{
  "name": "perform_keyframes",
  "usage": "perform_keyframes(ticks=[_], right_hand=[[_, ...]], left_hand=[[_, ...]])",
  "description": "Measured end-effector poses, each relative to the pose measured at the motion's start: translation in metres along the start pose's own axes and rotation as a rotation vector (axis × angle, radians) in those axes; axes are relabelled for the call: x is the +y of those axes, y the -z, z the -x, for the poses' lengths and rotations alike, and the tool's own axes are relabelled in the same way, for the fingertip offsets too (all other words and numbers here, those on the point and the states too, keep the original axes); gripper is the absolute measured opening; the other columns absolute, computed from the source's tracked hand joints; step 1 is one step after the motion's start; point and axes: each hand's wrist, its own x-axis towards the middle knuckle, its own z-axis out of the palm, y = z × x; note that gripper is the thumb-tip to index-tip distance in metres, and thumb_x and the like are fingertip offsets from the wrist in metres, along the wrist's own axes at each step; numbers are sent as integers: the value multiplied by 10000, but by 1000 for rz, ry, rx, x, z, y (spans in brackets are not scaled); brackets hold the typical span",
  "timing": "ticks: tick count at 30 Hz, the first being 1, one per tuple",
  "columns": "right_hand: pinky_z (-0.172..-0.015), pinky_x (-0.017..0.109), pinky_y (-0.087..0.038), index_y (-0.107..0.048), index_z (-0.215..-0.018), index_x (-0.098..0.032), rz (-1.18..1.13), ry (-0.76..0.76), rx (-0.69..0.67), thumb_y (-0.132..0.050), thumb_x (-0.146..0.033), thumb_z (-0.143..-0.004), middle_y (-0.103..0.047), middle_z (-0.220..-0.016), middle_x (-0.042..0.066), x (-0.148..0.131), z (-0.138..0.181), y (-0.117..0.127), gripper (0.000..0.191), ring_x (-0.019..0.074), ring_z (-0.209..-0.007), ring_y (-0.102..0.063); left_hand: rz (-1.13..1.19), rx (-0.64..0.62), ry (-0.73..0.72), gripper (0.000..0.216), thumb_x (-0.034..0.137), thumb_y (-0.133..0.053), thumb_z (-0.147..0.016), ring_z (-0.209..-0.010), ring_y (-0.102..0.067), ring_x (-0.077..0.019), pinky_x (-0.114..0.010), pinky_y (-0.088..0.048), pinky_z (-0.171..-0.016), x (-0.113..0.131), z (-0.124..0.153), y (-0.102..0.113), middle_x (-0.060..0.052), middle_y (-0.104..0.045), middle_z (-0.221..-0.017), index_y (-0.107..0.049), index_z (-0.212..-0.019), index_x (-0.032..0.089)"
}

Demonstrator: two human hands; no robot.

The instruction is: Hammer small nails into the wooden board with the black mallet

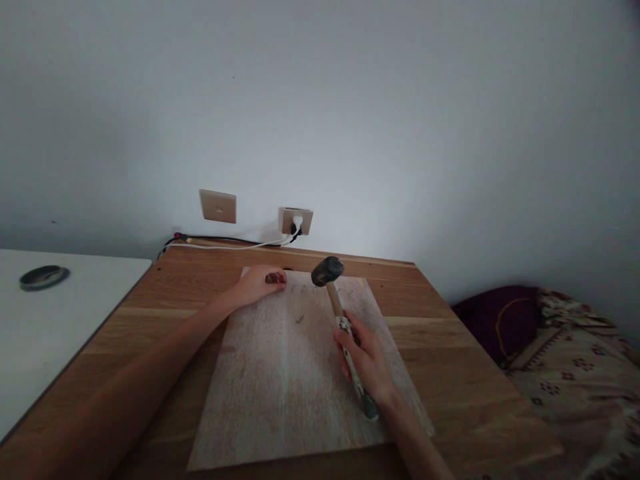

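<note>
My right hand [364,353] is wrapped around the worn, partly painted handle of a hammer [336,300]. Its dark head [327,271] is raised near the far edge of a pale wooden board [260,400]. At the board's far left corner rests my left hand [260,283], its thumb and fingers curled together. Whatever lies between those fingertips is too small to make out. A small nail-like piece [300,319] is on the board between my hands. Several more tiny dark pieces are scattered near the far edge, around and behind the hammer head.
Under the board is a brown wooden table [435,360] against a white wall. White and black cables [235,247] run along its back edge to a wall socket [303,220]. A white surface [75,320] with a dark ring-shaped object [44,277] adjoins on the left; patterned fabric [575,373] lies right.
</note>
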Motion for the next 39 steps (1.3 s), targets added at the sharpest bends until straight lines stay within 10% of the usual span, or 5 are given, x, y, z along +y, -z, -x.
perform_keyframes(ticks=[25,39], right_hand=[[-344,167,-375,-596,-1319,-194,194,71,-212,-547,-369,-964,-553,-650,-82,-3,-12,-35,399,70,-367,-491],[-329,174,-376,-604,-1314,-195,106,37,-170,-586,-437,-933,-545,-698,-67,2,-8,-27,452,67,-377,-477]], left_hand=[[3,39,27,528,134,-713,-722,-891,-713,-227,-312,-538,-789,-8,-3,-8,-57,-770,-1074,-646,-1243,181],[-270,-47,0,397,205,-726,-750,-955,-693,-279,-358,-535,-798,13,2,8,-102,-699,-1067,-596,-1123,161]])
